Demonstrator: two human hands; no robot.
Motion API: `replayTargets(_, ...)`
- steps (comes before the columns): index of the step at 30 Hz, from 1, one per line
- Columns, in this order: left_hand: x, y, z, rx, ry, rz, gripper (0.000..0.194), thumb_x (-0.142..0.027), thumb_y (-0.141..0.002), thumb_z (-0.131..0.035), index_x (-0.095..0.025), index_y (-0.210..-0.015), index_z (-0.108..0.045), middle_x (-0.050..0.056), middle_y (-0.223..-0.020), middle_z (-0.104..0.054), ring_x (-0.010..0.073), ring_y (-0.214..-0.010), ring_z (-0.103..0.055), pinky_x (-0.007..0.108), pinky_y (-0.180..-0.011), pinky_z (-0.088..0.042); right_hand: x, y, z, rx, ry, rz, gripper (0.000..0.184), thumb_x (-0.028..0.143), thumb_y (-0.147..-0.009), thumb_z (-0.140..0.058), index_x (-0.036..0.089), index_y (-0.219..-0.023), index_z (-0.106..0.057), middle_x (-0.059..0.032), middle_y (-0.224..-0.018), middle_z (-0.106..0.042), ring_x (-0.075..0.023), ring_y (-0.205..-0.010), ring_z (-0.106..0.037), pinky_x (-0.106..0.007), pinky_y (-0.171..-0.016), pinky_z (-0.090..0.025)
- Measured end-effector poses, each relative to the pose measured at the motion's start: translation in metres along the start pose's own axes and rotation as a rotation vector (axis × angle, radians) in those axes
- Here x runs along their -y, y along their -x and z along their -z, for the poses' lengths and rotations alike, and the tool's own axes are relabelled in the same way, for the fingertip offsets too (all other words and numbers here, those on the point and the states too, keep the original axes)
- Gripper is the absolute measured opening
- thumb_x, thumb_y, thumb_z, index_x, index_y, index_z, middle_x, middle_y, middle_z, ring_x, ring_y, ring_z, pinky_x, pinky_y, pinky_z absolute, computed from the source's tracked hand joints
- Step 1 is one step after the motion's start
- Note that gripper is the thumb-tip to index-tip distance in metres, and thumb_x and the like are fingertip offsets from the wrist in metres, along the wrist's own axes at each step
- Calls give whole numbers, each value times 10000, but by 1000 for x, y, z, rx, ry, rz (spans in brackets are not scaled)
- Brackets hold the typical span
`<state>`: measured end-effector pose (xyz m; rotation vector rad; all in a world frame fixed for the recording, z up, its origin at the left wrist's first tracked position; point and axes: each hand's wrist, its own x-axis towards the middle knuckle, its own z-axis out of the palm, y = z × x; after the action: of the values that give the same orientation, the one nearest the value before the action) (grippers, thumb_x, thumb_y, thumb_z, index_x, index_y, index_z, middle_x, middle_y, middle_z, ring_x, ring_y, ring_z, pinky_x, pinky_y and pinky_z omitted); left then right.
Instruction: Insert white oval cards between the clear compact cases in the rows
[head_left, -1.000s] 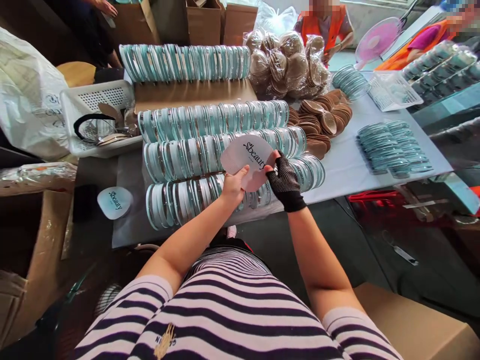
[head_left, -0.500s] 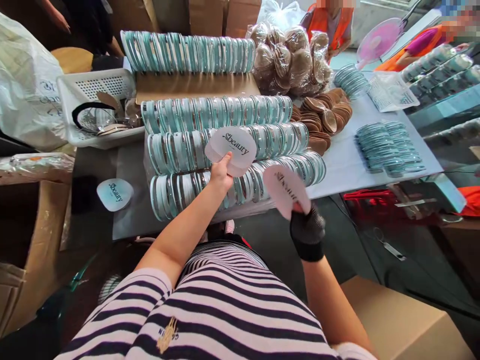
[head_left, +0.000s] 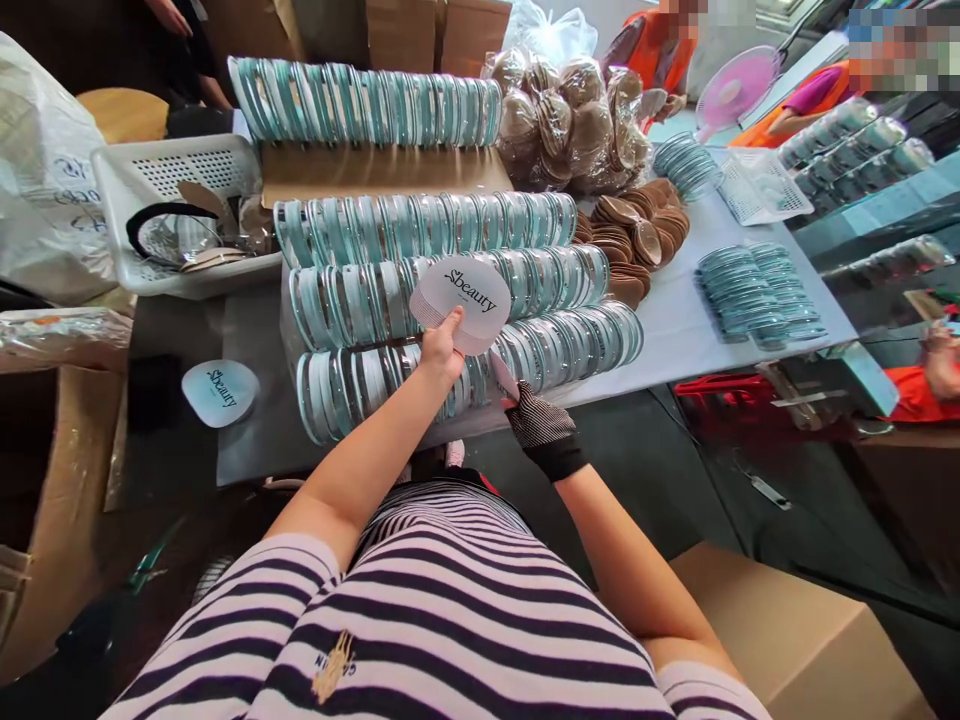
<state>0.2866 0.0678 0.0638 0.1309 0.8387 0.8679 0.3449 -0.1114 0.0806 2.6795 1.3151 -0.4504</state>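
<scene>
My bare left hand [head_left: 444, 345] grips a fanned stack of white rounded cards [head_left: 469, 290] printed "beauty", its thumb on the top card. Below and to the right, my right hand [head_left: 541, 420], in a dark mesh glove, pinches a single card [head_left: 504, 377] seen nearly edge-on. That card stands at the front row of clear-and-teal rounded cases [head_left: 570, 345]; whether it is in a gap between two cases I cannot tell. Behind my left hand runs a second row of cases [head_left: 345, 300]. One loose card [head_left: 220, 393] lies on the dark surface at the left.
A white basket [head_left: 112, 215] with odds and ends stands at the left. Brown oval pads [head_left: 637, 225] and bagged pads [head_left: 570, 120] lie at the back right. Stacked cases [head_left: 757, 290] sit further right. A cardboard box [head_left: 795, 630] is by my right arm. People in orange vests work beyond.
My right hand has swung left and slightly down with its card, from beyond the front row's right end to the middle of that row. My left hand stays almost still with the stack.
</scene>
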Motion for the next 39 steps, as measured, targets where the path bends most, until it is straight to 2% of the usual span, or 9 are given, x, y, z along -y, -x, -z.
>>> replayTargets(11,1,2,2,19,9,9,291,-37,-822,-675,-167,-1079,-719,71,-1062,-768,241,-1124,-681,449,-1068,-491,1,-15,-31,-222,-230,-7,352,341,-995,-391,139,-1046,-675,-90,-867,-715,-155,-734,-625,-242,-627,-323)
replayTargets(15,2,3,4,45,-6,6,329,-34,-824,-671,-186,-1114,-707,54,-1053,-771,230,-1105,-688,439,-1063,-495,9,-27,-38,-40,-332,-55,329,299,-976,-404,142,-1013,-691,-125,-895,-710,-167,-740,-624,-254,-644,-367)
replayTargets(21,6,2,4,29,-21,-42,383,-45,-794,-713,-207,-1141,-694,48,-1101,-762,212,-1112,-684,406,-1072,-483,-10,-19,-28,448,-1027,77,501,383,-929,-347,110,-1288,-565,21,-555,-554,-139,-431,-496,-254,-480,-425)
replayTargets(24,10,-1,2,16,-41,-64,356,-48,-782,-719,-200,-1103,-701,51,-1060,-769,214,-1091,-689,418,-1064,-484,-21,-31,-2,108,-1011,54,537,487,-893,-434,99,-1219,-610,-15,-602,-611,-156,-492,-559,-282,-535,-484)
replayTargets(26,13,-1,1,22,-62,-88,327,-47,-774,-716,-186,-1071,-707,56,-1014,-773,220,-1066,-696,422,-1047,-493,-20,-50,19,-295,-829,63,540,488,-903,-450,118,-1268,-595,-99,-862,-716,-195,-749,-676,-328,-728,-547)
replayTargets(28,13,4,1,45,-81,-113,312,-60,-758,-725,-175,-1047,-709,56,-979,-773,227,-1026,-706,420,-1013,-513,-13,-69,37,-488,-685,145,571,456,-926,-433,137,-1394,-504,-155,-1203,-678,-228,-1085,-654,-380,-940,-520)
replayTargets(33,5,28,11,81,-109,-133,311,-138,-713,-775,-171,-1017,-714,65,-954,-770,216,-891,-716,356,-872,-568,22,-80,40,-615,-488,372,583,409,-888,-504,129,-1400,-489,-190,-1481,-477,-284,-1394,-429,-481,-1130,-391)
replayTargets(36,0,38,18,110,-112,-94,272,-125,-686,-783,-160,-948,-722,68,-907,-770,212,-844,-717,350,-859,-576,42,-73,24,-670,-581,380,479,398,-873,-491,158,-1281,-562,-169,-1272,-629,-281,-1191,-585,-458,-983,-508)
replayTargets(39,-7,38,18,83,-88,-80,270,-75,-667,-783,-156,-916,-716,39,-848,-766,212,-848,-727,379,-922,-566,44,-65,20,-672,-655,193,388,415,-869,-442,152,-1102,-608,-132,-945,-692,-250,-850,-653,-397,-748,-560)
